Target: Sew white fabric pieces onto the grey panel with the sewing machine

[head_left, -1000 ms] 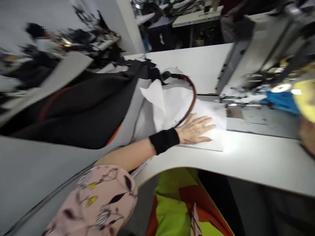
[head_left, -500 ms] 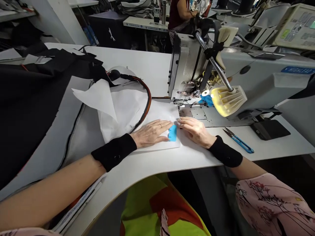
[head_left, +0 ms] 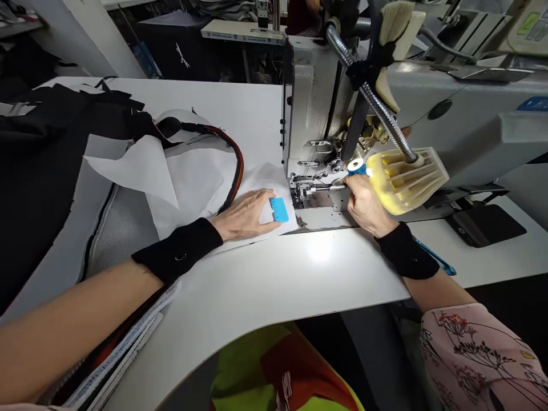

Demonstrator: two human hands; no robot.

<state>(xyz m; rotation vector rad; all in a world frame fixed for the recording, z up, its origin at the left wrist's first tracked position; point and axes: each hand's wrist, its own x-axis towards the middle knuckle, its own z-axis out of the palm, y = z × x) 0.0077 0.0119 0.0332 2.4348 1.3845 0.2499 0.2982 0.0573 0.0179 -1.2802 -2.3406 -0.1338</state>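
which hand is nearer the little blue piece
Left: the left hand rests on the white sheet just left of the blue piece. The right hand is farther off, to its right, by the sewing machine.

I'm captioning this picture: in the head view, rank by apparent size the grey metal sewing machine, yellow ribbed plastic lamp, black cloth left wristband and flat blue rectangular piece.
1. Grey sewing machine
2. Yellow lamp and black left wristband: too alike to rank
3. Blue rectangular piece

A smooth white surface (head_left: pixel 295 274) with a curved edge carries black cloth (head_left: pixel 38 188) at left, thin white sheeting (head_left: pixel 270 178) at centre and a grey metal sewing machine (head_left: pixel 462 114) at right.
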